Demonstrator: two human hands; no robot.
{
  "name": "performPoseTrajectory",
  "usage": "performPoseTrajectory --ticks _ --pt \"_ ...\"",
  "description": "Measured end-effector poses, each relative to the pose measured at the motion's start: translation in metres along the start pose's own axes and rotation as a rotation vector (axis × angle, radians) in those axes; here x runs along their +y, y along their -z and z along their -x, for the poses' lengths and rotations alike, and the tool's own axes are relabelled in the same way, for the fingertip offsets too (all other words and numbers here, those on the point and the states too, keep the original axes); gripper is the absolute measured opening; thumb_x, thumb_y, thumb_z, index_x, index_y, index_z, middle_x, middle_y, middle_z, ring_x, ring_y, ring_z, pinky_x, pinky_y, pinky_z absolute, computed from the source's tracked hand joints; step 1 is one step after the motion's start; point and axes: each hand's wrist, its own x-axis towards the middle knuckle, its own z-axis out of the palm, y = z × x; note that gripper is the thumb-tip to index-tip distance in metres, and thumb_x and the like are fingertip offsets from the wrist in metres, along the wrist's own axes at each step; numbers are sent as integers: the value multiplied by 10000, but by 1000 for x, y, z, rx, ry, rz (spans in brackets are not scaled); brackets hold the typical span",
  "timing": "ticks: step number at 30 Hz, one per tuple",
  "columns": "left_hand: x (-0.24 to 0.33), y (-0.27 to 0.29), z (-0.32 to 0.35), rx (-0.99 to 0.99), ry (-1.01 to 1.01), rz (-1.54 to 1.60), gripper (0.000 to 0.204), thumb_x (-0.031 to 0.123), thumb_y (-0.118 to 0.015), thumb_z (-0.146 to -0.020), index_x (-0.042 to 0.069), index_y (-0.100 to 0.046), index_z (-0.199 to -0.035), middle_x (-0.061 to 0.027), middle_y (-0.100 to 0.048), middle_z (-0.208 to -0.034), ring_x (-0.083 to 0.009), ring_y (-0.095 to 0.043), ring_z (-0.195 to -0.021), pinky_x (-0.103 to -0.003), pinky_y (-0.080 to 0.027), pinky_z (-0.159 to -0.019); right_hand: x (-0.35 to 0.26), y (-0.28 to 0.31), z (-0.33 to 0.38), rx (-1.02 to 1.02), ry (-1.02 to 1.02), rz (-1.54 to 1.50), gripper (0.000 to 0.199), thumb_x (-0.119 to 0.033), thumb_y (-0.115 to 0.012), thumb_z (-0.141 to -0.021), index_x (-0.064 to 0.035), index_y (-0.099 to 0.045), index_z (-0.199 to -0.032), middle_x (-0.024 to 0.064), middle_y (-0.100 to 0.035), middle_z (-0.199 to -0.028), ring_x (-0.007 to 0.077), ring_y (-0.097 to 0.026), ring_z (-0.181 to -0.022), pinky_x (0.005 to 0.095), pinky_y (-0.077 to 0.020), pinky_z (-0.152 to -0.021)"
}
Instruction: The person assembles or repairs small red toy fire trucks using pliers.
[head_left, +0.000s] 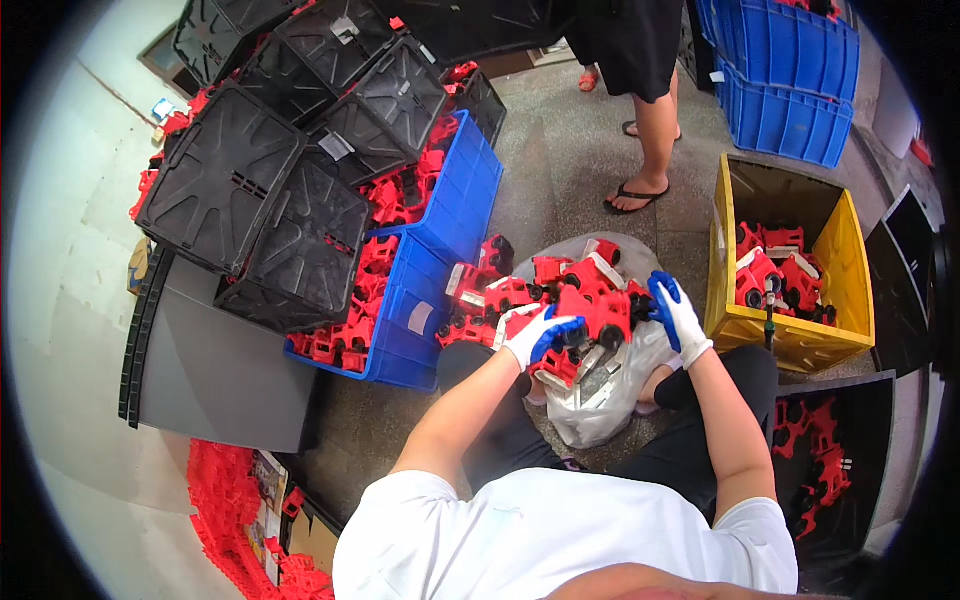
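My left hand (543, 335), in a white glove with blue-coated fingers, is closed on one end of a red toy truck (597, 314) with black wheels, raised over my lap. Across from it, my right hand (680, 316), gloved the same way, has its fingers stretched out beside the truck and seems to hold nothing. Beneath both hands, a clear plastic bag (590, 425) lies spread between my knees. On it sit white plastic parts (603, 392) and a heap of more red toy trucks (508, 294), several with white pieces on them.
Blue crates (410, 325) of red toys stand at left, with black crates (225, 180) stacked above. A yellow crate (845, 330) holds red trucks at right, near a black bin (860, 440). Blue crates (790, 120) rise behind. Another person's sandalled foot (640, 193) is ahead.
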Motion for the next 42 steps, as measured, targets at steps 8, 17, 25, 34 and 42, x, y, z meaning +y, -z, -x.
performPoseTrajectory --ticks 8,17,25,34,42 --pt "2 -63 70 65 -51 -258 679 145 -728 -800 -9 -376 -1359 -76 -589 -1185 -142 -574 -1065 -275 -466 -916 22 0 2 -314 -33 301 338 -302 -557 -942 -14 -632 -1102 25 -640 -966 117 -555 -871 286 -455 -795" --pt "-19 -37 71 15 -29 -65 504 151 -683 -849 112 -447 -1293 -32 -590 -1158 -131 -598 -1037 -283 -498 -884 36 -2 -7 -330 -19 211 325 -304 -554 -944 -36 -627 -1113 44 -631 -999 127 -577 -899 280 -466 -805" --pt "-36 -8 40 -29 -65 22 430 142 -640 -882 54 -463 -1263 -64 -597 -1149 -134 -599 -1045 -281 -496 -892 46 18 -25 -66 109 240 244 -258 -549 -944 -44 -621 -1034 22 -623 -870 111 -570 -732 265 -457 -655" --pt "3 -52 90 -39 -221 -57 834 202 -761 -781 -59 -265 -1399 -97 -585 -1166 -121 -568 -1037 -261 -479 -869 22 -16 0 -384 80 210 362 -239 -491 -966 -19 -521 -1252 129 -604 -1139 212 -579 -1061 310 -467 -902" --pt "-18 -22 63 -174 -355 -68 288 96 -619 -889 44 -607 -1173 -29 -568 -1134 -150 -578 -1065 -322 -482 -901 7 -30 28 -590 -97 -318 499 -348 -381 -1000 -22 -380 -1378 112 -472 -1367 240 -520 -1185 376 -414 -1016"
